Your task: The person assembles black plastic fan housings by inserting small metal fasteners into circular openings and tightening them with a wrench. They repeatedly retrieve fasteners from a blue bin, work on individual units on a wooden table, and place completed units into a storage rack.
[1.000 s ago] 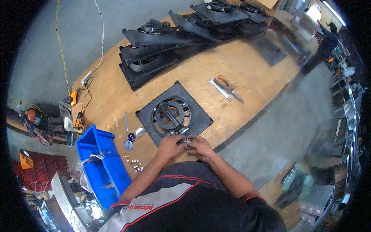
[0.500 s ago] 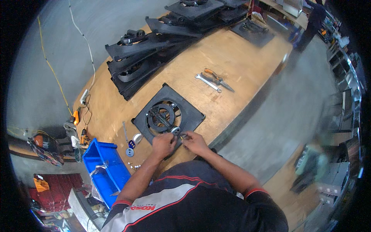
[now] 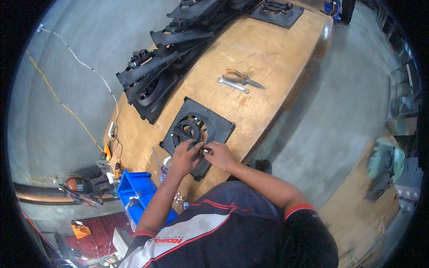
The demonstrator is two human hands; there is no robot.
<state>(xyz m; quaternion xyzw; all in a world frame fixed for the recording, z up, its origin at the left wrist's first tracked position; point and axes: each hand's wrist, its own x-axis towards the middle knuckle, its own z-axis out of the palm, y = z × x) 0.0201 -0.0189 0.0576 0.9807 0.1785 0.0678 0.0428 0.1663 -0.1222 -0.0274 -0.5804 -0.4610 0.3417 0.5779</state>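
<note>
A square black panel [image 3: 219,126] with a round opening lies on the wooden table, one corner pointing toward me. Inside the opening sits a black ring-shaped part [image 3: 184,130] with a bar across it. My left hand [image 3: 185,158] is over the near side of the opening, its fingers curled on a part they hide. Close beside it, my right hand [image 3: 219,156] pinches a small pale piece [image 3: 206,150], too small to name. Both hands' fingertips nearly meet above the panel.
Pliers with orange handles [image 3: 237,76] and a spanner [image 3: 234,85] lie beyond the panel. Similar black panels [image 3: 178,38] are stacked at the far left, another [image 3: 281,18] at the far end. A blue bin [image 3: 142,187] stands at left, near small loose hardware [image 3: 179,197].
The view has shifted. My left hand has moved forward over the near side of the opening, covering a round disc that showed before. My right hand stays close to it, still pinching the small piece.
</note>
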